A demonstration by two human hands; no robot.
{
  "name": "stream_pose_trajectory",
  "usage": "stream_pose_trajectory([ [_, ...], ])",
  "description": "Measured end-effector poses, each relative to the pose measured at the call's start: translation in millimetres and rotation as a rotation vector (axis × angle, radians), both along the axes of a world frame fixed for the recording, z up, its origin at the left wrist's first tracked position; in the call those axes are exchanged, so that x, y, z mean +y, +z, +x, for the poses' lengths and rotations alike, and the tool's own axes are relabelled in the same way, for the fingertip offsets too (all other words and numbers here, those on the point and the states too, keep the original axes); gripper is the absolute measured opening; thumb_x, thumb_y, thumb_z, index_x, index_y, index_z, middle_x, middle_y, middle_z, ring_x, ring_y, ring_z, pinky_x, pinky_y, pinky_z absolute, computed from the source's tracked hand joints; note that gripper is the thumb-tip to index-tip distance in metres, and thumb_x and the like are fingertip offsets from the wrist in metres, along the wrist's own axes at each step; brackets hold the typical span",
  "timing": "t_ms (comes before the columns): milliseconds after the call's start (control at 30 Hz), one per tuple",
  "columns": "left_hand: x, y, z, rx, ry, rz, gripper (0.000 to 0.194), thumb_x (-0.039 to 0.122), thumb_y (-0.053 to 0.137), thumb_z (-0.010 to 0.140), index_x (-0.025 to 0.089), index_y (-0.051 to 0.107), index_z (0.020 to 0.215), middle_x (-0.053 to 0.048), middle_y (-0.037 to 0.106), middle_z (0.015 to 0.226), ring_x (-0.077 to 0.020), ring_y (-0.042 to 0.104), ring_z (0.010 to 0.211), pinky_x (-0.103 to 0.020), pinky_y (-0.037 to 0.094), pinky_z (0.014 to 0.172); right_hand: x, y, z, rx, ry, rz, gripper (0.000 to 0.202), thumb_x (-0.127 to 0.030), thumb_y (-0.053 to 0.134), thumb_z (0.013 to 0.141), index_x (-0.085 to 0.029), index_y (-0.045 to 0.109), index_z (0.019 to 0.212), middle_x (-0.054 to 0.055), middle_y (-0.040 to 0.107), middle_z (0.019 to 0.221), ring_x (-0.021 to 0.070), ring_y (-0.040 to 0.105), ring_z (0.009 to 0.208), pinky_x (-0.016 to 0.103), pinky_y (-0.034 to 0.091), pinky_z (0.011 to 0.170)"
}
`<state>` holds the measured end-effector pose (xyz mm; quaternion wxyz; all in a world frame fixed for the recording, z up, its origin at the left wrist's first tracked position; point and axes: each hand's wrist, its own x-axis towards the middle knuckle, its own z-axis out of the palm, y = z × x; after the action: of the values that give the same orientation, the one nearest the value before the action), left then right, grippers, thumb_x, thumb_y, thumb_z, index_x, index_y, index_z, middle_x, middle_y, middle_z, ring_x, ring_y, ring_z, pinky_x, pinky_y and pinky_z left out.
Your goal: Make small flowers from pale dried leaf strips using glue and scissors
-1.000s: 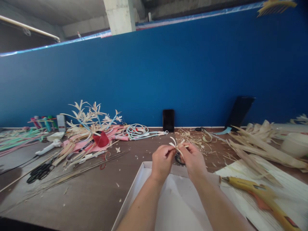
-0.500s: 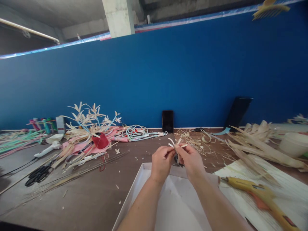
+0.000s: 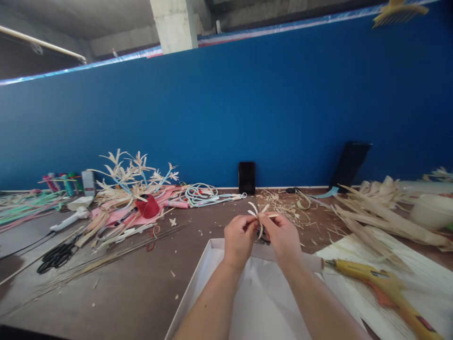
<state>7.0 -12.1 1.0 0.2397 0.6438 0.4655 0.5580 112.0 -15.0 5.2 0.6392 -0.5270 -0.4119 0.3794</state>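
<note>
Just above the far edge of a white shallow box, both hands meet around a small flower of pale dried-husk strips. My left hand pinches its left side between thumb and fingers. Against its right side, my right hand is closed with thumb and forefinger on the strips. Several narrow petals fan out above the fingertips, and one strip curves down between the hands. The base of the flower is hidden by the fingers. A small dark object behind the hands is mostly covered.
A yellow glue gun lies on paper at right, near husk leaves. A black phone leans on the blue partition. Left are husk flowers on stems, a red tape roll, black scissors and light-blue cord.
The hands stay nearly in place, still pinching the flower. Its strips have shifted slightly, and a strip curving down between the hands now shows more plainly.
</note>
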Motion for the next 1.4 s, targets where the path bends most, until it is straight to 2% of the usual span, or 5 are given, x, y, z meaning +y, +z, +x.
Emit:
stream_pose_trajectory([
  [467, 2, -7.0, 2, -0.114, -0.030, -0.061, 0.012, 0.021, 0.058, 0.075, 0.021, 0.069, 0.081, -0.001, 0.065, 0.077, -0.0122, 0.060, 0.072, -0.025, 0.049, 0.069, -2, 2.4, -3, 0.060, 0.005, 0.004, 0.034, -0.049, 0.067, 0.058, -0.016, 0.063, 0.067, -0.003, 0.050, 0.043, 0.0103, 0.040, 0.042, 0.024, 0.027, 0.042],
  [700, 2, -6.2, 4, -0.183, -0.030, -0.116, 0.012, 0.021, 0.059, 0.073, 0.019, 0.069, 0.080, -0.002, 0.066, 0.077, -0.0127, 0.061, 0.071, -0.025, 0.049, 0.067, -1, -3.2, -4, 0.092, 0.053, -0.010, 0.031, -0.047, 0.065, 0.066, -0.016, 0.061, 0.069, -0.005, 0.042, 0.044, 0.0088, 0.034, 0.043, 0.023, 0.025, 0.043],
  [1033, 9, -1.4, -5, -0.273, -0.069, -0.184, 0.015, 0.023, 0.062, 0.069, 0.017, 0.071, 0.079, -0.003, 0.067, 0.072, -0.0134, 0.059, 0.067, -0.024, 0.048, 0.063, -6, 9.2, -4, 0.176, 0.177, -0.013, 0.040, -0.043, 0.062, 0.068, -0.020, 0.060, 0.102, -0.005, 0.048, 0.054, 0.0092, 0.040, 0.048, 0.020, 0.030, 0.043],
  [1167, 10, 1.9, -10, -0.312, -0.108, -0.208, 0.021, 0.029, 0.063, 0.069, 0.017, 0.071, 0.083, -0.003, 0.065, 0.078, -0.0128, 0.057, 0.067, -0.023, 0.047, 0.059, -5, 6.9, -2, 0.018, 0.237, -0.051, 0.036, -0.033, 0.060, 0.068, -0.021, 0.064, 0.102, -0.001, 0.059, 0.066, 0.0108, 0.046, 0.054, 0.021, 0.035, 0.046],
  [1400, 12, 1.6, -14, -0.162, -0.046, -0.070, 0.018, 0.028, 0.059, 0.074, 0.021, 0.071, 0.085, -0.001, 0.055, 0.074, -0.0117, 0.052, 0.070, -0.021, 0.043, 0.060, -5, 4.2, -2, -0.256, 0.171, 0.030, 0.031, -0.039, 0.059, 0.070, -0.018, 0.070, 0.090, 0.001, 0.059, 0.057, 0.0143, 0.047, 0.052, 0.026, 0.038, 0.050],
])
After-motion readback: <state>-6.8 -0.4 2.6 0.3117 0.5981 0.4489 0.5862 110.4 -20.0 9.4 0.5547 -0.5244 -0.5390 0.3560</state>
